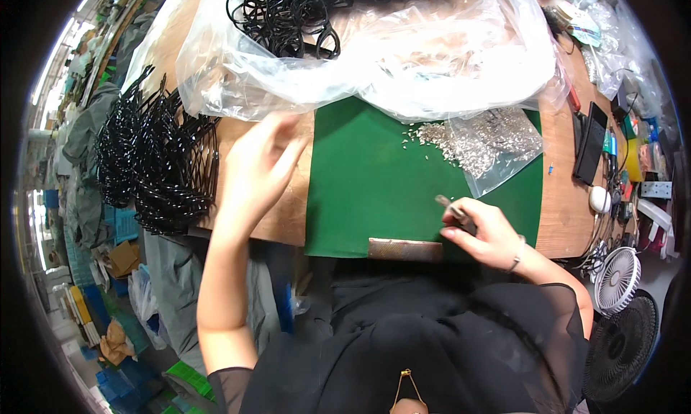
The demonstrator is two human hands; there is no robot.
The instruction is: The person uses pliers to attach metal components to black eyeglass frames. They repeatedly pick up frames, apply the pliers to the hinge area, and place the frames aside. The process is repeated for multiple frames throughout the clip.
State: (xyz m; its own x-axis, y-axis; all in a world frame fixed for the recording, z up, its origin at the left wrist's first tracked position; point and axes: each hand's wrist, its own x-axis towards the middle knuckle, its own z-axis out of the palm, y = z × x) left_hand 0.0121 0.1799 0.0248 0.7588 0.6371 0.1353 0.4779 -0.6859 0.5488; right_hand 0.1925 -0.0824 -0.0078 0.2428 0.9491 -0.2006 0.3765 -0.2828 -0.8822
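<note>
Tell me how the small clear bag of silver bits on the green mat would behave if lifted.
The clear bag looks thin and crumpled, so probably floppy. Its mouth seems open, with silver bits already spilled on the green mat, so more would likely pour out and scatter.

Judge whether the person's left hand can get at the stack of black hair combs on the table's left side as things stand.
Probably yes. The left hand is raised over the wooden table, close to the black combs, and nothing lies between them. It looks empty, though blurred.
</note>
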